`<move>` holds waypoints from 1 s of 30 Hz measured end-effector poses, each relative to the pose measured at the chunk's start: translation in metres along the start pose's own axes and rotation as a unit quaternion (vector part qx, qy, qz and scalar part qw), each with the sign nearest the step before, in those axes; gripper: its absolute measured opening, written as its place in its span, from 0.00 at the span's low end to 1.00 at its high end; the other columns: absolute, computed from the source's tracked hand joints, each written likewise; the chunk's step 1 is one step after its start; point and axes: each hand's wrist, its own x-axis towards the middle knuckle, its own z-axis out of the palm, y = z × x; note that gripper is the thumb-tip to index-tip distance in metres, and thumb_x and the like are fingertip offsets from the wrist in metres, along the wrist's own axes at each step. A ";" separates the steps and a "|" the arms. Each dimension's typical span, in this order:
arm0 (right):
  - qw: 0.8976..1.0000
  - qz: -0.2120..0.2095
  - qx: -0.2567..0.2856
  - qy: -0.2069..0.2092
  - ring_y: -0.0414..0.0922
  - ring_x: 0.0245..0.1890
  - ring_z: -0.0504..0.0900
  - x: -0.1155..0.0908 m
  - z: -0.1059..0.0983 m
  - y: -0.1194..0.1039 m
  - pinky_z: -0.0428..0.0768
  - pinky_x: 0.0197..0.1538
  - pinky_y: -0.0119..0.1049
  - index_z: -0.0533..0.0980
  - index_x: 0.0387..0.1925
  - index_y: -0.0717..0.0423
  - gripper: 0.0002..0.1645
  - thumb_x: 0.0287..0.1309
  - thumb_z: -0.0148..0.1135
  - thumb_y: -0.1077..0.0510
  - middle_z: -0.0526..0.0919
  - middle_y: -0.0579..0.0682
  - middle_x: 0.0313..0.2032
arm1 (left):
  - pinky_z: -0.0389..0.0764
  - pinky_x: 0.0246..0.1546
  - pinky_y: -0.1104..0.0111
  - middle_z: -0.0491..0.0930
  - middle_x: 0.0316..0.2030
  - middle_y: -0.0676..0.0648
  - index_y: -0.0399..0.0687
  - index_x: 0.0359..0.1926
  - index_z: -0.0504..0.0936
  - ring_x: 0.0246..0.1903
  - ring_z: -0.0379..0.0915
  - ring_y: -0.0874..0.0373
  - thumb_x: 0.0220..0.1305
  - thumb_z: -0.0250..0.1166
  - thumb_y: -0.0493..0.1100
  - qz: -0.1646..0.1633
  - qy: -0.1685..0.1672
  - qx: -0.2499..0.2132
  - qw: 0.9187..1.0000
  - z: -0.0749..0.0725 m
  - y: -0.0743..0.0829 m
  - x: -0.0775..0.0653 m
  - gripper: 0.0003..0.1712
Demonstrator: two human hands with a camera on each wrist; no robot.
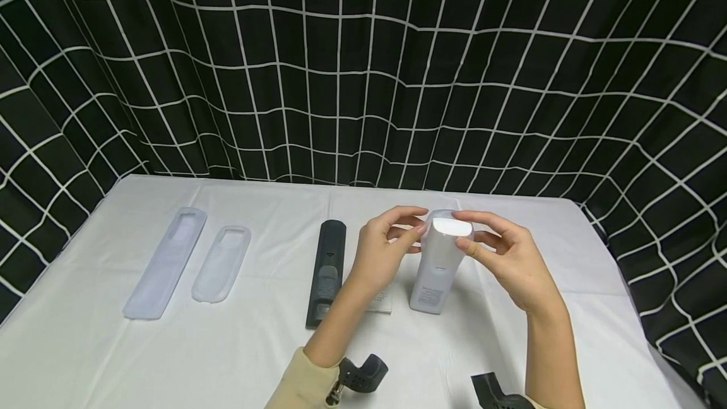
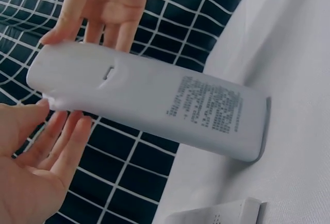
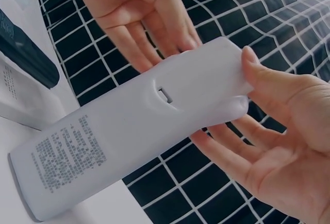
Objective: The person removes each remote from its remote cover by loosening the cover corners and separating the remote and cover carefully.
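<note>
A white remote control (image 1: 445, 250) stands on end on the table, leaning, its back with printed text toward me. A translucent soft cover (image 1: 427, 292) surrounds it, and the cover's edge bulges out at the upper end (image 3: 234, 108). My left hand (image 1: 386, 245) holds the upper left side, thumb and fingertips at the cover's edge. On the other side my right hand (image 1: 511, 257) grips the upper end, its thumb at the remote's top and fingers behind. The lower end rests on the white cloth. The remote's front is hidden in all views.
Left of my hands lies a dark remote (image 1: 327, 270), with a small white item (image 1: 382, 303) partly behind my left forearm. Two more translucent covers, a long one (image 1: 166, 264) and a shorter one (image 1: 221, 264), lie at the left. A black grid curtain (image 1: 318, 81) hangs behind the table.
</note>
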 end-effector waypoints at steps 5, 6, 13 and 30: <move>1.000 -0.004 0.029 0.000 0.37 0.46 0.87 0.000 -0.003 0.003 0.83 0.51 0.27 0.82 0.63 0.58 0.25 0.65 0.69 0.70 0.83 0.38 0.58 | 0.90 0.43 0.65 0.85 0.49 0.34 0.36 0.62 0.82 0.43 0.88 0.47 0.74 0.65 0.34 -0.040 -0.046 -0.006 0.998 -0.005 -0.002 0.001 0.18; 0.999 -0.005 0.035 0.000 0.37 0.46 0.87 0.000 -0.003 0.003 0.83 0.51 0.27 0.81 0.63 0.58 0.25 0.65 0.69 0.71 0.83 0.37 0.58 | 0.90 0.44 0.65 0.85 0.50 0.34 0.36 0.63 0.82 0.44 0.88 0.47 0.74 0.66 0.35 -0.048 -0.057 -0.003 0.997 -0.006 -0.003 0.001 0.19; 0.998 -0.012 0.054 -0.003 0.38 0.46 0.88 0.000 -0.004 0.007 0.84 0.52 0.27 0.81 0.63 0.59 0.27 0.63 0.69 0.73 0.82 0.39 0.59 | 0.87 0.47 0.68 0.85 0.57 0.40 0.39 0.63 0.82 0.48 0.87 0.52 0.66 0.75 0.36 -0.079 -0.112 0.062 0.989 -0.008 -0.008 0.002 0.25; 0.997 -0.012 0.080 0.010 0.37 0.46 0.87 0.001 -0.005 0.011 0.86 0.50 0.28 0.74 0.70 0.55 0.38 0.60 0.70 0.76 0.84 0.40 0.55 | 0.84 0.45 0.72 0.88 0.48 0.39 0.36 0.56 0.85 0.44 0.88 0.49 0.60 0.78 0.31 -0.028 -0.098 0.130 0.986 0.001 -0.018 0.001 0.23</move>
